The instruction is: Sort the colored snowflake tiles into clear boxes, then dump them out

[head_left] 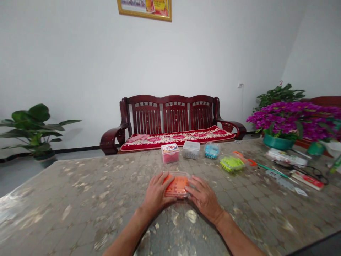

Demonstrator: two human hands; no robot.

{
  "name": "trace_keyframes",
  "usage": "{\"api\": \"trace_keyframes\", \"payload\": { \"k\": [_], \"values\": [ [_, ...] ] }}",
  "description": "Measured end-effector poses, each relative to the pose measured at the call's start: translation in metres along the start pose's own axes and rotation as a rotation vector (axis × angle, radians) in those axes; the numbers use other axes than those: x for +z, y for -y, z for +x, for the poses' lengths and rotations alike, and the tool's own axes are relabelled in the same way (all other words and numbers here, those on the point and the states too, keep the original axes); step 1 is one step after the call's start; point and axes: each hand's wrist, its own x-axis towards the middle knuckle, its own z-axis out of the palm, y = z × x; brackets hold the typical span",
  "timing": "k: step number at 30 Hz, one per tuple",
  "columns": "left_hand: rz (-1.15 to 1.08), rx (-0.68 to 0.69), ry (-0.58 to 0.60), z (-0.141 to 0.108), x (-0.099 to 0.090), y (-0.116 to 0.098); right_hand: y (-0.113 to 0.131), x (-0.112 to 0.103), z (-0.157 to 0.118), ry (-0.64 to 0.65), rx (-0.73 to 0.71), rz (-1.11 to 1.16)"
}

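Near the middle of the table, a clear plastic box holds orange pieces. My left hand grips its left side, with the fingers over the top edge. From the right, my right hand holds the opposite side, its fingertips on the box's edge. Beyond my hands stand a box with pink contents and a picture label on top, a clear box with greyish contents, a box of blue pieces and a box of bright green pieces.
The patterned tabletop stretches to both sides. Orange scissors, a green stick, a grey toothed strip and a red-and-white box lie on the right. Purple flowers stand behind them; a wooden bench is beyond the table.
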Motion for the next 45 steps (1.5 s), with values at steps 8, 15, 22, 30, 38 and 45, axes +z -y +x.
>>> {"api": "trace_keyframes", "payload": {
  "k": [8, 15, 22, 30, 38, 45],
  "values": [
    [0.037, 0.100, -0.217, -0.002, 0.005, -0.005, -0.001, 0.006, 0.003, -0.046, -0.207, -0.031],
    [0.053, 0.092, -0.214, 0.002, 0.002, -0.006, 0.001, 0.005, 0.012, -0.062, -0.218, 0.026],
    [0.004, 0.045, -0.150, 0.004, -0.004, -0.009, 0.002, 0.005, 0.016, -0.072, -0.198, 0.068],
    [-0.069, -0.014, -0.073, 0.007, -0.007, -0.015, 0.002, 0.007, 0.024, -0.015, 0.046, 0.070],
    [-0.174, -0.103, -0.086, 0.007, -0.005, -0.014, -0.015, 0.025, 0.025, 0.054, 0.225, 0.272],
    [-0.425, -0.263, -0.242, 0.006, 0.006, -0.003, -0.024, 0.045, 0.038, 0.167, 0.486, 0.555]
  ]
}}
